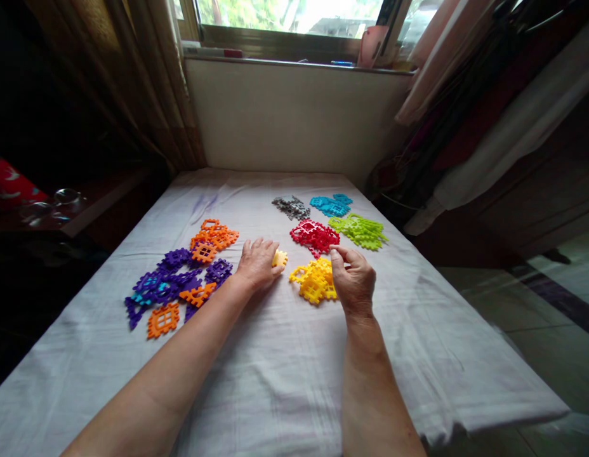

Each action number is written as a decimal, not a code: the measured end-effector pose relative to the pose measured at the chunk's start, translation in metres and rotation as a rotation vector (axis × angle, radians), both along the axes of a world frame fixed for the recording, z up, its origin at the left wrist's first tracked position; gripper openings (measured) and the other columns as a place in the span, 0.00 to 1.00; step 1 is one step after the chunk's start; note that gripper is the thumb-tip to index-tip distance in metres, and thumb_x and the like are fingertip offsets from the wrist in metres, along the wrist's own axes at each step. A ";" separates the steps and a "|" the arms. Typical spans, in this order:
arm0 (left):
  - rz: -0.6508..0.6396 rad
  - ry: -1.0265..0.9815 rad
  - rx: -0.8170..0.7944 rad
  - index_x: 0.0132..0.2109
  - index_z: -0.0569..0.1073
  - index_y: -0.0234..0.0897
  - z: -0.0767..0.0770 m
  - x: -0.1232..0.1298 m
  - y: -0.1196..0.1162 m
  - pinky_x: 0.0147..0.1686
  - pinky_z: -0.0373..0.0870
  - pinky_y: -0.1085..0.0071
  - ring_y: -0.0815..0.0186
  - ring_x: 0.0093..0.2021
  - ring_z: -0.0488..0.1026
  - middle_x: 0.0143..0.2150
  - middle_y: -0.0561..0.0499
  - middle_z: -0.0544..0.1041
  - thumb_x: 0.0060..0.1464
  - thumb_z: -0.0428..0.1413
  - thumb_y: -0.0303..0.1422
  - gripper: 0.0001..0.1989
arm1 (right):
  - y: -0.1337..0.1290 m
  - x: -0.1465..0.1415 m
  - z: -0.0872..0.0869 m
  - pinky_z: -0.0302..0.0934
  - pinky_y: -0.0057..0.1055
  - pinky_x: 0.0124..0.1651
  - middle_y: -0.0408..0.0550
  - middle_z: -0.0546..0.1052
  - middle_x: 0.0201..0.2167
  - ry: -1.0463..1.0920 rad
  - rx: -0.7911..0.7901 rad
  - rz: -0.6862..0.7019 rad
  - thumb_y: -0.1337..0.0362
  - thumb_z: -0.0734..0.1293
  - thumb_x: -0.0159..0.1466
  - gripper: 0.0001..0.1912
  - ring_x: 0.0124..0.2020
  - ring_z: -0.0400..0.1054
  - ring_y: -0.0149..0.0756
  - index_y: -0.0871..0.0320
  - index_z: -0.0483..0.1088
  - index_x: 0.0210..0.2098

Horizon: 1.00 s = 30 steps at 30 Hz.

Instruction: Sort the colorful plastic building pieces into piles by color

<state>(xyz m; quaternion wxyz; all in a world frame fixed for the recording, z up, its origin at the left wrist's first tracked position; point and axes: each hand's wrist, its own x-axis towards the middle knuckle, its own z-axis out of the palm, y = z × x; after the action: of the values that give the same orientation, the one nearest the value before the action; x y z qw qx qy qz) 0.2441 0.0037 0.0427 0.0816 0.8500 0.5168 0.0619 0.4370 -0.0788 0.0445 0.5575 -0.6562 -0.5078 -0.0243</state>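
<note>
My left hand (259, 263) lies low over the cloth, its fingers stretched forward and apart. A pale yellow toothed plastic building piece (280, 258) shows between its forefinger and thumb, partly covered by the hand. My right hand (355, 278) is closed in a pinch, thumb against forefinger, beside a pile of yellow pieces (314, 280). Whatever that pinch holds, if anything, is hidden. Just beyond its fingertips is a pile of red pieces (314, 237).
Purple pieces (156, 287) and orange pieces (213, 236) lie at left on the white tablecloth (275, 381). Farther right are lime green (360, 231), blue (330, 205) and grey pieces (291, 207). A wall with a window stands behind; clothes hang at right.
</note>
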 end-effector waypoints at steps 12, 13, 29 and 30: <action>-0.028 -0.104 -0.079 0.57 0.72 0.44 0.005 0.015 0.008 0.54 0.64 0.65 0.59 0.55 0.73 0.55 0.48 0.78 0.60 0.51 0.48 0.23 | 0.000 0.001 0.001 0.70 0.36 0.43 0.52 0.82 0.35 0.011 -0.019 -0.009 0.56 0.62 0.62 0.16 0.37 0.76 0.41 0.56 0.79 0.34; -0.039 -0.126 -0.088 0.58 0.72 0.44 0.005 0.020 0.006 0.53 0.65 0.67 0.60 0.54 0.74 0.55 0.49 0.78 0.61 0.50 0.49 0.23 | 0.000 0.001 0.001 0.70 0.36 0.43 0.52 0.82 0.35 0.011 -0.019 -0.005 0.56 0.62 0.62 0.16 0.37 0.76 0.41 0.56 0.79 0.34; 0.097 -0.020 0.036 0.57 0.73 0.45 0.002 -0.019 0.015 0.65 0.53 0.54 0.56 0.64 0.64 0.63 0.47 0.71 0.60 0.50 0.38 0.19 | -0.001 0.000 0.001 0.70 0.35 0.43 0.50 0.82 0.35 0.010 -0.008 0.010 0.56 0.62 0.62 0.16 0.37 0.76 0.40 0.55 0.80 0.34; 0.123 -0.002 0.024 0.57 0.73 0.45 0.002 -0.029 0.022 0.63 0.56 0.54 0.55 0.62 0.67 0.61 0.46 0.74 0.59 0.50 0.36 0.20 | -0.001 -0.001 0.001 0.70 0.35 0.43 0.50 0.83 0.35 0.010 -0.013 0.012 0.56 0.62 0.62 0.16 0.37 0.76 0.40 0.55 0.80 0.35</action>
<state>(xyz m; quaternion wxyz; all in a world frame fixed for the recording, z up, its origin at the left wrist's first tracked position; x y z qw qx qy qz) 0.2152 0.0252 0.0449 0.0679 0.8174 0.5672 0.0740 0.4364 -0.0793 0.0453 0.5561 -0.6569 -0.5090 -0.0144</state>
